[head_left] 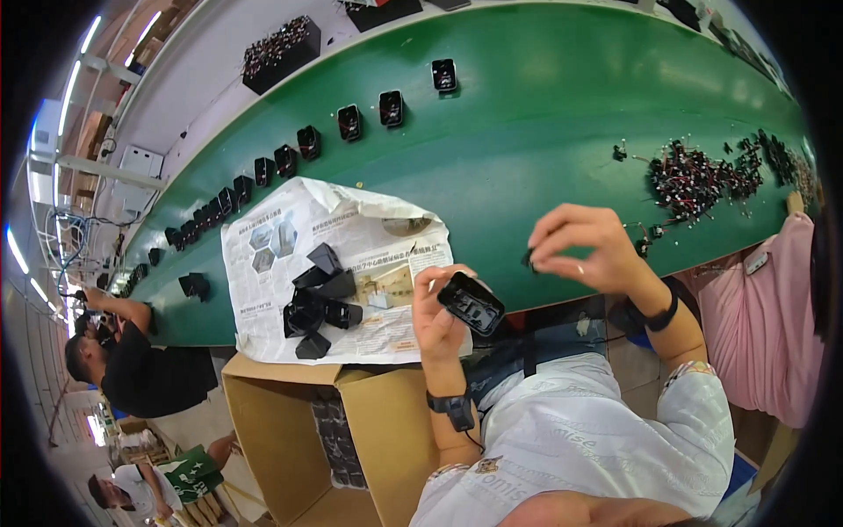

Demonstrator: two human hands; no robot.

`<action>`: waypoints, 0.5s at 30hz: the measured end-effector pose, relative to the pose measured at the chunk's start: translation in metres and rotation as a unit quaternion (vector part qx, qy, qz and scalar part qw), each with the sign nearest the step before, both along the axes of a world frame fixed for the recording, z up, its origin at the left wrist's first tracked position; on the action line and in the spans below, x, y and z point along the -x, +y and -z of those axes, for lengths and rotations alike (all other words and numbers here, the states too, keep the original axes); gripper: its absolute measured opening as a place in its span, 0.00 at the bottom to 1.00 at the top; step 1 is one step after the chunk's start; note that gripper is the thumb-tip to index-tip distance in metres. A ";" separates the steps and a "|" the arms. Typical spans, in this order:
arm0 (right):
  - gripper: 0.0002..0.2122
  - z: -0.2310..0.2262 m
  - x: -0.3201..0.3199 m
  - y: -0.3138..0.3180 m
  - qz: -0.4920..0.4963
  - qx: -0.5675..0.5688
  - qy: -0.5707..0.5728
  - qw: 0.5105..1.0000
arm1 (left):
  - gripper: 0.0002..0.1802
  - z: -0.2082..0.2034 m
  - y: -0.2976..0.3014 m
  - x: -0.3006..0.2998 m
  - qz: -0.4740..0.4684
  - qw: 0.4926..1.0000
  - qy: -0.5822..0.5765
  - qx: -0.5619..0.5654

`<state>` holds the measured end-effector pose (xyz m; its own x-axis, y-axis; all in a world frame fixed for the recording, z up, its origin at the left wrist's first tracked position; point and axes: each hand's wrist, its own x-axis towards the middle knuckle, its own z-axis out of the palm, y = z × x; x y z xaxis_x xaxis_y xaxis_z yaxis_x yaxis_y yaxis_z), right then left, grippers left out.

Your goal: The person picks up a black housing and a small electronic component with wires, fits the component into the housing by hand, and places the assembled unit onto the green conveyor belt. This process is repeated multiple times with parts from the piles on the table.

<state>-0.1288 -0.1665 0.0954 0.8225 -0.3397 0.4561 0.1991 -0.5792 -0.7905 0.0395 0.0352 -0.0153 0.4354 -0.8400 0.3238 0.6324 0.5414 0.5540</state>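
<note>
My left hand [432, 318] is closed round a black plastic housing [471, 304], a rounded rectangular shell tilted so that its hollow inside shows. To its right, above the table's near edge, my right hand [587, 248] has its fingers drawn together at a small dark part [528, 259]. That part is too small to make out well; the two hands are apart. Left of my left hand, a heap of black housings [318, 299] lies on a spread newspaper [255, 303]. Right of my right hand lies a pile of small wired parts [689, 180].
Black housings [391, 108] stand in a curved row along the green table [527, 132]. An open cardboard box [386, 439] with packed black pieces sits below the newspaper. At the far left are a co-worker [158, 382] and another person [145, 492]. Pink cloth [755, 307] hangs at right.
</note>
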 end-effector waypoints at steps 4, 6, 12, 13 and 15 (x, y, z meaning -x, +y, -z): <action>0.09 -0.016 -0.004 0.038 -0.006 0.047 -0.041 0.998 | 0.28 -0.015 -0.014 0.015 0.027 0.999 0.034 0.023; 0.10 -0.011 -0.010 0.050 0.011 0.062 -0.052 0.997 | 0.25 -0.014 -0.017 0.019 -0.030 0.999 -0.030 -0.034; 0.10 0.004 -0.010 0.050 0.006 0.099 -0.040 0.994 | 0.23 -0.015 -0.015 0.023 -0.019 0.998 -0.030 -0.051; 0.10 0.005 -0.010 0.050 0.007 0.098 -0.039 0.994 | 0.22 -0.015 -0.014 0.025 -0.021 0.997 -0.018 -0.077; 0.10 0.007 -0.010 0.052 0.065 0.102 -0.004 0.993 | 0.21 -0.019 -0.016 0.027 -0.024 0.995 -0.001 -0.101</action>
